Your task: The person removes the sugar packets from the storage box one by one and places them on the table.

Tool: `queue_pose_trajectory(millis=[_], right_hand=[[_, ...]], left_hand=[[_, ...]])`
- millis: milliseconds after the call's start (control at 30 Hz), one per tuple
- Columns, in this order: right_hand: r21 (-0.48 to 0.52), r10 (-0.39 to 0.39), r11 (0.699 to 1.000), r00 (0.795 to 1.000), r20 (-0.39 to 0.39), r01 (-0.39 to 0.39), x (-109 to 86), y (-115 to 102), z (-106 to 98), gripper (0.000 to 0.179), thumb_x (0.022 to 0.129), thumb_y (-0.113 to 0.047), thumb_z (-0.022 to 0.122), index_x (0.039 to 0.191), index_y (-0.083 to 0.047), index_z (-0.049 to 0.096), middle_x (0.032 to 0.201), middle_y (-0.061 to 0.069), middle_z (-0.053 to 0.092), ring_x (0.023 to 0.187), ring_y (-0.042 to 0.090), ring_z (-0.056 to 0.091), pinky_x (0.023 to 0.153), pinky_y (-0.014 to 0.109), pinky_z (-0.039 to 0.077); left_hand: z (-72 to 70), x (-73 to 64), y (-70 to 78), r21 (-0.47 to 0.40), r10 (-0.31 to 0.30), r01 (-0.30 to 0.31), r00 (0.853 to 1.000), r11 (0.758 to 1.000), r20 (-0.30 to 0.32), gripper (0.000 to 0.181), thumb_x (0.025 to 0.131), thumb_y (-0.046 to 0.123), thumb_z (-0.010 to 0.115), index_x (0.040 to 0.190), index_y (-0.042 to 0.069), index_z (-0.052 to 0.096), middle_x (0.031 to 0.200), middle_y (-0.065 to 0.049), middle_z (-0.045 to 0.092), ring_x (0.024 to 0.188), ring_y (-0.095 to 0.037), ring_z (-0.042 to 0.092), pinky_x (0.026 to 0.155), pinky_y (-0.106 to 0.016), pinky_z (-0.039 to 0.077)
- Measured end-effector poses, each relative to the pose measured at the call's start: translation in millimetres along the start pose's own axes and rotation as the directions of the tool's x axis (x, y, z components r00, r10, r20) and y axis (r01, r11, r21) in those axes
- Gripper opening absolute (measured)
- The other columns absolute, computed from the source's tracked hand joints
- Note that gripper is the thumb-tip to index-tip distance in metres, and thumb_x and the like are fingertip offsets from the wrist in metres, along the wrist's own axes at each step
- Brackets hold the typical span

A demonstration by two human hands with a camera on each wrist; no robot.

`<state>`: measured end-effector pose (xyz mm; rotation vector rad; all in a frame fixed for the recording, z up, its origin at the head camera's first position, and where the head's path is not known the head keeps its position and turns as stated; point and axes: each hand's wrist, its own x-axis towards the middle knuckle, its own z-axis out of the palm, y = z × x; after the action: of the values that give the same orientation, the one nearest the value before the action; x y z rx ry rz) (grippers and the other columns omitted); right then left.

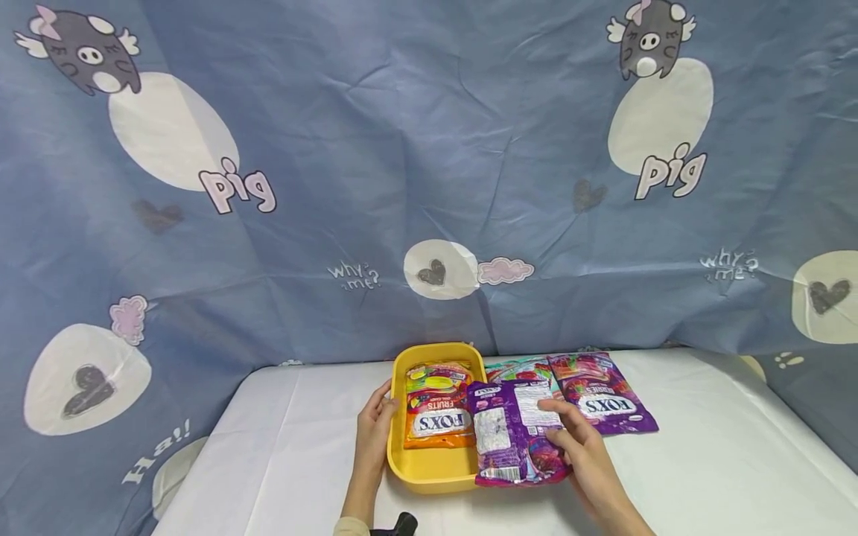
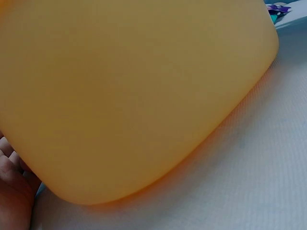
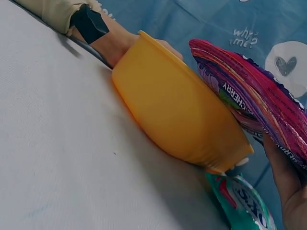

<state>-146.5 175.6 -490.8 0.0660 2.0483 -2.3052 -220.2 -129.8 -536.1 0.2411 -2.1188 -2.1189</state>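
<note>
In the head view my left hand (image 1: 374,424) holds the left side of a yellow plastic tub (image 1: 436,484), its fingertips at the rim. Inside the tub lies an orange Fox's Fruits candy bag (image 1: 439,406). My right hand (image 1: 582,450) grips a purple candy bag (image 1: 512,435) by its right side, back label facing up, over the tub's right rim. The right wrist view shows this bag (image 3: 259,100) raised beside the tub (image 3: 172,105). The tub wall (image 2: 144,96) fills most of the left wrist view, with part of my left hand (image 2: 17,191) at lower left.
Right of the tub lie a purple Fox's Berries bag (image 1: 599,391) and a green candy bag (image 1: 523,368), partly covered by the held bag. A white cloth (image 1: 288,447) covers the table. Behind it hangs a blue printed curtain (image 1: 429,149).
</note>
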Motion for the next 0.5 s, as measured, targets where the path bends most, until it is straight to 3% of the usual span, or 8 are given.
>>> queue_pose_trajectory(millis=[233, 300, 500], right_hand=[[-0.013, -0.004, 1.0, 1.0, 0.003, 0.004, -2.8, -1, -7, 0.045, 0.089, -0.009, 0.052, 0.134, -0.006, 0.044, 0.159, 0.01, 0.012, 0.112, 0.001, 0.049, 0.077, 0.02, 0.049], [-0.021, -0.002, 1.0, 1.0, 0.0, 0.002, -3.3, -1, -9, 0.045, 0.089, -0.008, 0.051, 0.134, -0.006, 0.044, 0.159, 0.01, 0.01, 0.119, 0.003, 0.043, 0.074, 0.019, 0.048], [-0.016, -0.015, 1.0, 1.0, 0.006, 0.015, -5.0, -1, -15, 0.044, 0.089, -0.005, 0.048, 0.133, -0.004, 0.042, 0.159, 0.013, 0.005, 0.14, 0.024, 0.012, 0.057, 0.017, 0.036]], left_hand=[[0.9, 0.2, 1.5, 0.013, -0.012, 0.012, 1.0, 1.0, -0.002, 0.042, 0.095, 0.024, 0.051, 0.137, 0.02, 0.05, 0.084, 0.0, 0.047, 0.084, -0.012, 0.049, 0.073, -0.018, 0.045], [1.1, -0.2, 2.1, 0.016, -0.019, 0.019, 1.0, 1.0, -0.001, 0.043, 0.096, 0.025, 0.051, 0.138, 0.021, 0.049, 0.087, 0.0, 0.049, 0.089, -0.012, 0.05, 0.075, -0.017, 0.045], [1.1, -1.4, 2.9, 0.012, -0.02, 0.02, 1.0, 1.0, 0.002, 0.042, 0.096, 0.026, 0.05, 0.138, 0.021, 0.049, 0.087, -0.001, 0.048, 0.089, -0.012, 0.049, 0.075, -0.017, 0.045]])
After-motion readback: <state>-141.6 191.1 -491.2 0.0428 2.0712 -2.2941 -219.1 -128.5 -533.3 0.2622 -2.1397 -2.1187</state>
